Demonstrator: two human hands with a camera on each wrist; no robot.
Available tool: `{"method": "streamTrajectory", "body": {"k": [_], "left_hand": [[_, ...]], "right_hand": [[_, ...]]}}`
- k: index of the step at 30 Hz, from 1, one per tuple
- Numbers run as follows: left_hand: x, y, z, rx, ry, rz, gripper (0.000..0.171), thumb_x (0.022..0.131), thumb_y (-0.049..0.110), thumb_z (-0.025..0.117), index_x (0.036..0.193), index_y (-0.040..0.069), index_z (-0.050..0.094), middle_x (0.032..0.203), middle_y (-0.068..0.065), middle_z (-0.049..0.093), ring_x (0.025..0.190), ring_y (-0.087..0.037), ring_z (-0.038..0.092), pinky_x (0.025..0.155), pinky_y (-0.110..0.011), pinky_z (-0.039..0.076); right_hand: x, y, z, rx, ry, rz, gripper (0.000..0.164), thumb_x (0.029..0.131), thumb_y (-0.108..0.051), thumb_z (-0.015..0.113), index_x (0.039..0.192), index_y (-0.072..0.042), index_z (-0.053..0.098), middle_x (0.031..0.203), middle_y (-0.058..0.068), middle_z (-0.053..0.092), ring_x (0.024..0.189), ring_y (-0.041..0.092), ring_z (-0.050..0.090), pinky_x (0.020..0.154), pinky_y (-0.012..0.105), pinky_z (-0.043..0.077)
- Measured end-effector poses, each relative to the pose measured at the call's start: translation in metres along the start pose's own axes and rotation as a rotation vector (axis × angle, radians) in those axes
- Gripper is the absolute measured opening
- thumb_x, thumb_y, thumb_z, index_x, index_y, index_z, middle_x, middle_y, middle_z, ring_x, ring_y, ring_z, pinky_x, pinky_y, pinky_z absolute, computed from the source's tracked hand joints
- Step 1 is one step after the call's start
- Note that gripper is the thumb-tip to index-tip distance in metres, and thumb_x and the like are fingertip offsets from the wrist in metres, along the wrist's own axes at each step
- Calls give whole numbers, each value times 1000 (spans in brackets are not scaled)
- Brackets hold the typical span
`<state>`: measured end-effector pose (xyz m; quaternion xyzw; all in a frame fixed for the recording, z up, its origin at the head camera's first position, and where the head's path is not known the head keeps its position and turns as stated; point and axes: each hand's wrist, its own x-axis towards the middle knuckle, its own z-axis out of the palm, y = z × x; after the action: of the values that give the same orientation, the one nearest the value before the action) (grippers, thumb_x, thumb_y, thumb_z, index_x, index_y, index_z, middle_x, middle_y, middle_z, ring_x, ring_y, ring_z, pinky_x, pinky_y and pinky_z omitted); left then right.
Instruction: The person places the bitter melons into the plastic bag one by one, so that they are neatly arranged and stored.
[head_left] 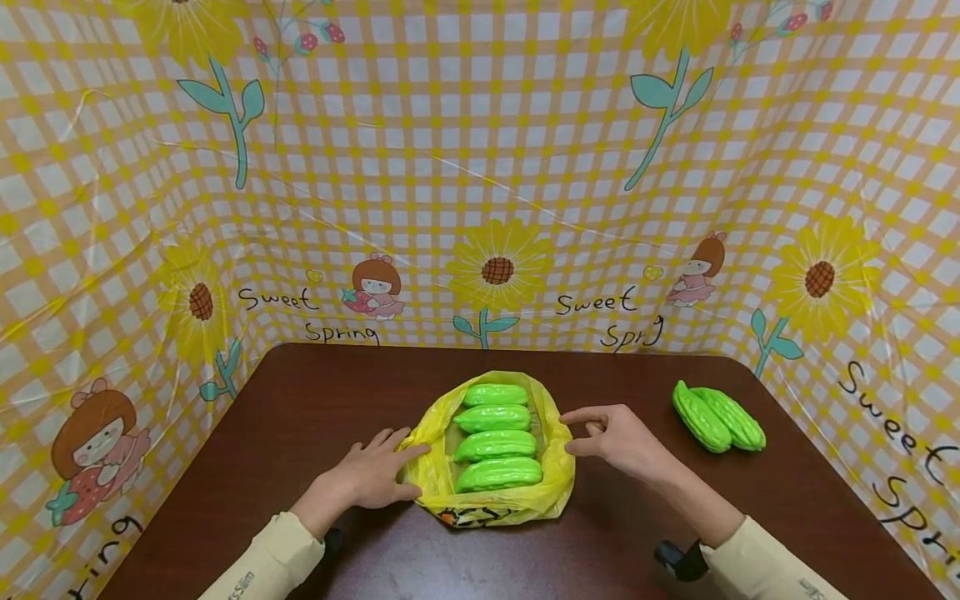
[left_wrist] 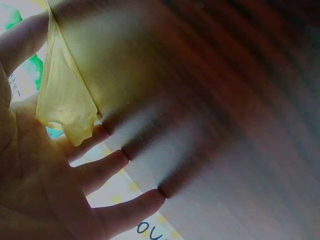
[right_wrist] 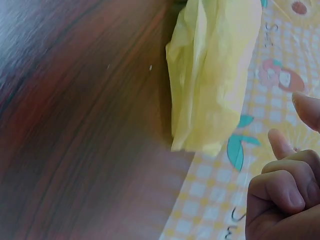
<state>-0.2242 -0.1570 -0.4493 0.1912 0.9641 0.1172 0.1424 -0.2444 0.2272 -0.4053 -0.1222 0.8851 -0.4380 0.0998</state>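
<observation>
A yellow plastic bag (head_left: 558,483) lies on the table with its mouth spread wide. Inside, several bright green bitter melons (head_left: 498,475) form a row, one behind another. My left hand (head_left: 367,475) is at the bag's left rim, fingers spread, with the index finger and thumb reaching the plastic; its other fingertips (left_wrist: 155,197) meet the tabletop in the left wrist view. At the right rim, my right hand (head_left: 622,442) extends its index finger and thumb, held apart, toward the bag. Its other fingers (right_wrist: 280,190) are curled in, nothing between them.
Two more bitter melons (head_left: 705,421) lie side by side at the right of the dark brown table (head_left: 337,375). A checkered, flower-printed cloth (head_left: 480,167) rises around the back and both sides.
</observation>
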Motion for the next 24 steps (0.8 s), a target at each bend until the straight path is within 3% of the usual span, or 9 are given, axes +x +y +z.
{"method": "streamTrajectory", "body": {"k": [12, 19, 24], "left_hand": [[0, 0, 0, -12, -12, -7, 66, 94, 48, 68, 153, 31, 44, 165, -12, 27, 151, -39, 26, 109, -71, 26], [0, 0, -1, -9, -8, -1, 66, 94, 48, 68, 153, 29, 45, 164, -13, 28, 150, -41, 26, 109, -72, 26], [-1, 0, -1, -5, 0, 2, 66, 94, 47, 68, 153, 29, 45, 164, -14, 28, 150, -41, 27, 109, -73, 27]], "right_hand": [[-14, 26, -38, 116, 101, 69, 57, 85, -29, 82, 133, -5, 64, 58, -6, 21, 47, 12, 18, 44, 29, 24], [-16, 47, -60, 106, 193, 96, 63, 87, -34, 80, 137, -1, 60, 57, -8, 23, 47, 10, 21, 44, 30, 26], [-19, 62, -72, 162, 241, 124, 65, 88, -33, 79, 139, 2, 58, 57, -11, 23, 48, 9, 25, 46, 31, 29]]}}
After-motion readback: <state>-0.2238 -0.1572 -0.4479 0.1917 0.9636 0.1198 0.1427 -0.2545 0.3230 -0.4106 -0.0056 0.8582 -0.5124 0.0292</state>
